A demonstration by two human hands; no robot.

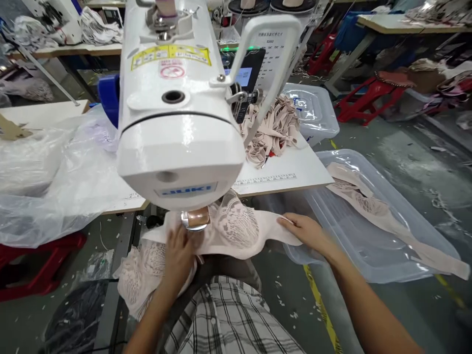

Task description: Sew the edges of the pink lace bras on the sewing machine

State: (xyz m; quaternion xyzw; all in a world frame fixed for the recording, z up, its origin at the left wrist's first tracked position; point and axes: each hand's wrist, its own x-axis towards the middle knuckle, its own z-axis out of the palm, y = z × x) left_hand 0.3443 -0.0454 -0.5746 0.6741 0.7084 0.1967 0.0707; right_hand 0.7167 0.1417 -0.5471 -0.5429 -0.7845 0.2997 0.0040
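A beige lace bra [239,228] lies under the head of a white sewing machine [180,147], its wing stretched out to the right. My right hand [300,228] pinches that wing near its end. My left hand [179,253] rests on the bra's other side, just below the metal part [195,219] under the machine head; its fingers are blurred by motion, so their grip is unclear. More beige lace pieces [142,275] hang beside and below my left wrist.
A clear plastic bin [368,265] at the right holds a beige bra. Beige strips [275,123] are heaped on the white table [295,169] behind. Plastic bags [55,172] cover the left side. Red stools [368,96] stand at the back right.
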